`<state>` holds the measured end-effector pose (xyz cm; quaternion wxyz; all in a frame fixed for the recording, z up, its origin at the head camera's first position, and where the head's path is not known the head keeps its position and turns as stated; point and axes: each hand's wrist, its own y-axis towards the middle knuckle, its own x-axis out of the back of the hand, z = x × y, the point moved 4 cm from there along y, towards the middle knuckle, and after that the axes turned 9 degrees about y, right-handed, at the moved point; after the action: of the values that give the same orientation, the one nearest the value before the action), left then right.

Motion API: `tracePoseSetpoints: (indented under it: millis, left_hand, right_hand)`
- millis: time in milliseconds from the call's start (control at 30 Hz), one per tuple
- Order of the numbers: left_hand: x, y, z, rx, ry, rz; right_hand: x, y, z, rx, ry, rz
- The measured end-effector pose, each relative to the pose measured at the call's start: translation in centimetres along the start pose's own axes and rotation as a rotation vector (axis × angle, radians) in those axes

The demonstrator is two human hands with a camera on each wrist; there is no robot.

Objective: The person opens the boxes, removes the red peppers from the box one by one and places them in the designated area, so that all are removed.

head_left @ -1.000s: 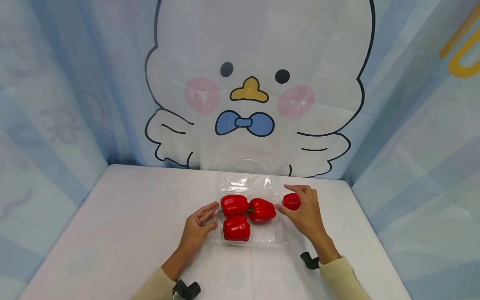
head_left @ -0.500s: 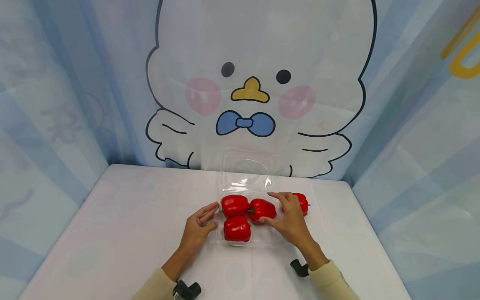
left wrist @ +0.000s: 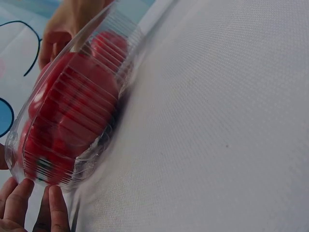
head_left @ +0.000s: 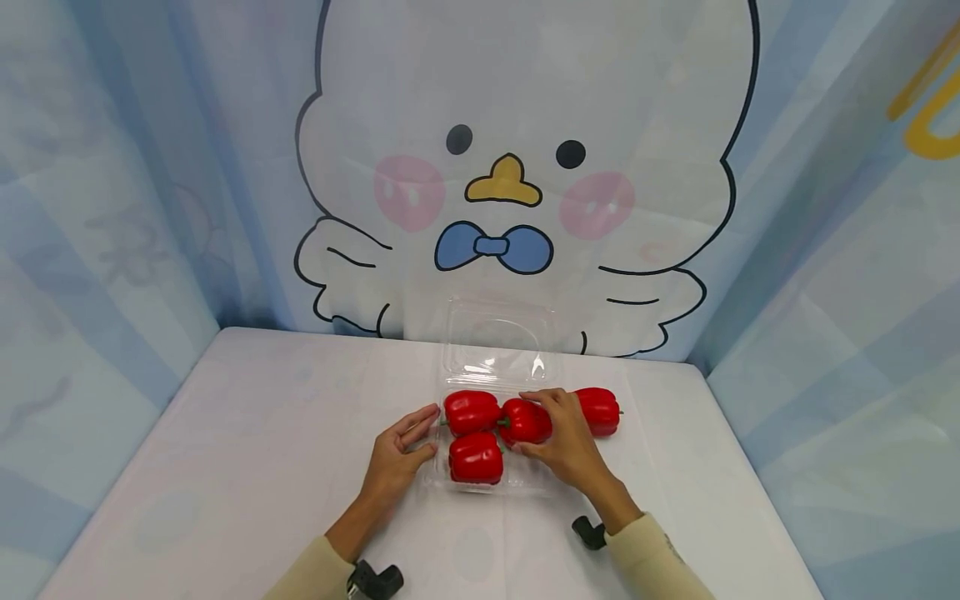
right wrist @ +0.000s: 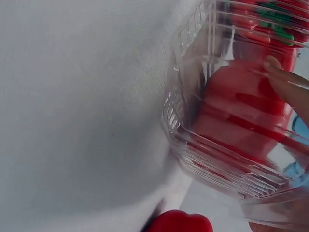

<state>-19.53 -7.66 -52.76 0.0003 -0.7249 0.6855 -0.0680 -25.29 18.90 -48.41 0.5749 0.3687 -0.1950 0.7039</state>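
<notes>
In the head view, three red bell peppers lie in a clear plastic clamshell container (head_left: 525,478): one at the back left (head_left: 471,412), one at the front left (head_left: 476,459), one at the back right (head_left: 522,421). My right hand (head_left: 568,442) holds the back right pepper, thumb in front and fingers behind. Through the container's wall, the right wrist view shows the thumb (right wrist: 285,87) against that pepper. The fairly straight fingers of my left hand (head_left: 397,454) touch the container's left side; the left wrist view shows fingertips (left wrist: 57,198) there. Another red bell pepper (head_left: 600,412) lies outside, right of the container.
The container's clear lid (head_left: 498,337) stands raised at the back, near the cartoon backdrop (head_left: 645,208). A white cloth covers the table (head_left: 240,467). Patterned curtains (head_left: 90,292) hang at both sides.
My right hand has left the pepper outside the container and moved left to the back right pepper inside. The outside pepper now lies slightly farther right. My left hand has stayed put.
</notes>
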Motion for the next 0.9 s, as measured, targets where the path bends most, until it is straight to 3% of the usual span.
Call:
tracePoseSetpoints:
  millis: [900]
  left_hand:
    - [-0.1, 0.3, 0.6, -0.007, -0.007, 0.011]
  right_hand:
    - [1.0, -0.4, 1.5, 0.059, -0.061, -0.016]
